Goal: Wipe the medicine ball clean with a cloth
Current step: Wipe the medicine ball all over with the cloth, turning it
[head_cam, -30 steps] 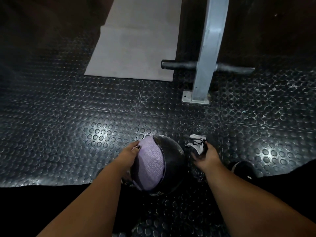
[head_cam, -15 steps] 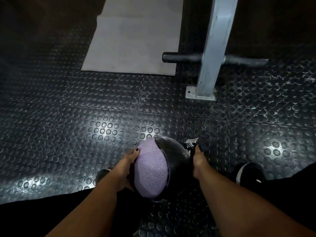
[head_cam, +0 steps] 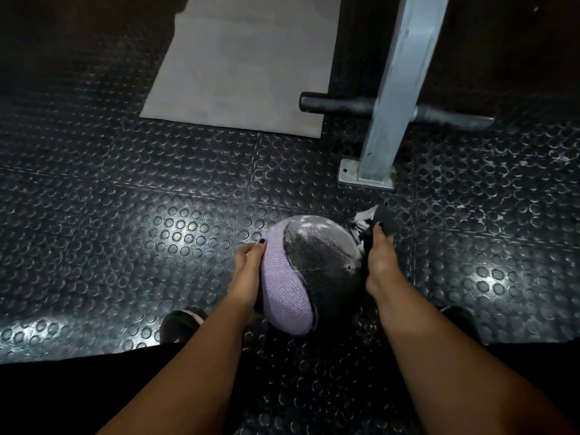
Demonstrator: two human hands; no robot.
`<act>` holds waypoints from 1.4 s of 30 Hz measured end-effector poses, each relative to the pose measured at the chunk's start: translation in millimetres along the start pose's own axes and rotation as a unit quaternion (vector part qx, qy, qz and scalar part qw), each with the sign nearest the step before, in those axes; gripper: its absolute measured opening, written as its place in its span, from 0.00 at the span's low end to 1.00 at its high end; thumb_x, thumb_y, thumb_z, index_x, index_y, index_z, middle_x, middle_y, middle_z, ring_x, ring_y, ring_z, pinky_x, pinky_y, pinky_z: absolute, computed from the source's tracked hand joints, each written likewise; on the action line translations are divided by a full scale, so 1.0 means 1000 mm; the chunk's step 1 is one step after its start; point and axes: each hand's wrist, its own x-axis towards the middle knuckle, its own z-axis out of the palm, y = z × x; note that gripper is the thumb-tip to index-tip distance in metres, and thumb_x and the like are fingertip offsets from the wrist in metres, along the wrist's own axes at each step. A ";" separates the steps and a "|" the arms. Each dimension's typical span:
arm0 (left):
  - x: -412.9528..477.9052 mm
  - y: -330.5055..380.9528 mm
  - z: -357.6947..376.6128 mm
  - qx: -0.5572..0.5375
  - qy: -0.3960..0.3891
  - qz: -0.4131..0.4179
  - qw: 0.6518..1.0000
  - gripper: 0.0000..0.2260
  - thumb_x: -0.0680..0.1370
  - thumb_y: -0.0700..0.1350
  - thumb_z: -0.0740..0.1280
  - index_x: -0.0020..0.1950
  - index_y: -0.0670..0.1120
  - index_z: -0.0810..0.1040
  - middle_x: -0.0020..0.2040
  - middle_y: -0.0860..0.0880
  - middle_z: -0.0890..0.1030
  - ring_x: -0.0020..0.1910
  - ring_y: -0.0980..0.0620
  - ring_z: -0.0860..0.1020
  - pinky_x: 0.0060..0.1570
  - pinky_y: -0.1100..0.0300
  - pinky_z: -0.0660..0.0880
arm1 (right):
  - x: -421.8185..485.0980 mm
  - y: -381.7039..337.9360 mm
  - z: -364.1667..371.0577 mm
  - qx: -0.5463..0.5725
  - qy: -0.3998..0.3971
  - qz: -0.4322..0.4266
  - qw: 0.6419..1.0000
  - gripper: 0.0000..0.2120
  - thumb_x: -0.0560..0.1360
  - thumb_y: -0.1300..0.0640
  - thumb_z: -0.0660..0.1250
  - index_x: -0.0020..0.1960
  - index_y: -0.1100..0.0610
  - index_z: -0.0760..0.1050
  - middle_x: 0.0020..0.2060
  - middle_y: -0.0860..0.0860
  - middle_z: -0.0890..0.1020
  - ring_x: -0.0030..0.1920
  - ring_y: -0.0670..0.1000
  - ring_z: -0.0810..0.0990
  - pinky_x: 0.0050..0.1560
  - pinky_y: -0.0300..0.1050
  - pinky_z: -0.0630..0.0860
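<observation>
Holding the ball steady on the floor

My left hand cups the purple-and-black ball; my right hand presses a bunched cloth against its side.

Textured rubbery medicine ball; glossy studded rubber floor; painted metal post.

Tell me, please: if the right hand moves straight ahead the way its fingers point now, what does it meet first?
The right hand points up the picture, away from the person. First it would meet the cloth already bunched at its fingertips. Beyond that probably the metal post's base plate, though depth is unclear.
</observation>
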 end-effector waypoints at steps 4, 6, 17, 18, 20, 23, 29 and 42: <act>0.019 0.008 0.015 -0.043 -0.003 0.020 0.999 0.41 0.61 0.77 0.65 0.66 0.53 0.71 0.61 0.38 0.80 0.57 0.35 0.80 0.55 0.31 0.76 | 0.007 -0.033 0.014 0.019 -0.031 -0.099 0.994 0.09 0.79 0.44 0.57 0.56 0.35 0.72 0.58 0.52 0.79 0.58 0.52 0.77 0.65 0.60 0.71; 0.026 0.010 0.020 -0.059 -0.008 0.015 0.998 0.42 0.61 0.76 0.66 0.67 0.51 0.71 0.60 0.38 0.80 0.57 0.36 0.81 0.54 0.33 0.78 | 0.009 -0.037 0.018 0.039 -0.038 -0.120 0.991 0.10 0.76 0.42 0.59 0.56 0.33 0.73 0.56 0.50 0.81 0.57 0.53 0.80 0.62 0.63 0.73; 0.024 0.000 0.021 -0.055 0.067 0.037 0.996 0.21 0.74 0.66 0.59 0.61 0.55 0.70 0.61 0.41 0.78 0.59 0.40 0.77 0.61 0.34 0.73 | -0.002 -0.036 0.035 0.056 -0.049 -0.116 0.990 0.27 0.70 0.35 0.61 0.68 0.38 0.65 0.64 0.50 0.77 0.63 0.55 0.77 0.64 0.61 0.72; 0.017 0.002 0.022 -0.021 0.087 0.057 0.994 0.22 0.77 0.64 0.58 0.65 0.55 0.70 0.63 0.42 0.77 0.60 0.41 0.76 0.63 0.37 0.72 | -0.005 -0.038 0.035 0.054 -0.047 -0.113 0.991 0.30 0.69 0.34 0.61 0.70 0.38 0.63 0.66 0.50 0.76 0.64 0.54 0.75 0.67 0.61 0.69; -0.005 0.003 0.031 0.001 0.159 0.120 0.980 0.20 0.83 0.58 0.57 0.72 0.51 0.68 0.68 0.44 0.74 0.65 0.43 0.73 0.67 0.42 0.69 | -0.015 -0.041 0.039 0.060 -0.041 -0.110 0.991 0.29 0.76 0.39 0.59 0.74 0.42 0.58 0.70 0.50 0.71 0.68 0.53 0.71 0.71 0.57 0.64; -0.051 -0.019 0.060 0.001 0.206 0.175 0.963 0.31 0.78 0.56 0.69 0.77 0.47 0.63 0.73 0.45 0.68 0.69 0.45 0.70 0.66 0.53 0.67 | -0.023 -0.042 0.044 0.063 -0.036 -0.120 0.990 0.25 0.82 0.47 0.54 0.77 0.46 0.52 0.73 0.50 0.64 0.71 0.50 0.65 0.68 0.46 0.61; -0.054 -0.032 0.070 0.143 0.188 0.111 0.965 0.62 0.63 0.57 0.82 0.82 0.43 0.41 0.81 0.42 0.45 0.80 0.41 0.53 0.76 0.46 0.58 | -0.047 -0.067 0.039 -0.028 -0.033 -0.224 0.974 0.18 0.80 0.51 0.59 0.69 0.50 0.67 0.62 0.51 0.75 0.61 0.51 0.74 0.68 0.55 0.69; -0.023 0.007 0.029 0.278 0.093 0.125 0.948 0.64 0.61 0.53 0.84 0.81 0.43 0.42 0.81 0.45 0.47 0.78 0.36 0.57 0.75 0.39 0.59 | -0.087 -0.075 -0.004 -0.381 0.013 -0.471 0.795 0.17 0.71 0.72 0.65 0.58 0.62 0.77 0.65 0.56 0.64 0.63 0.51 0.69 0.66 0.25 0.57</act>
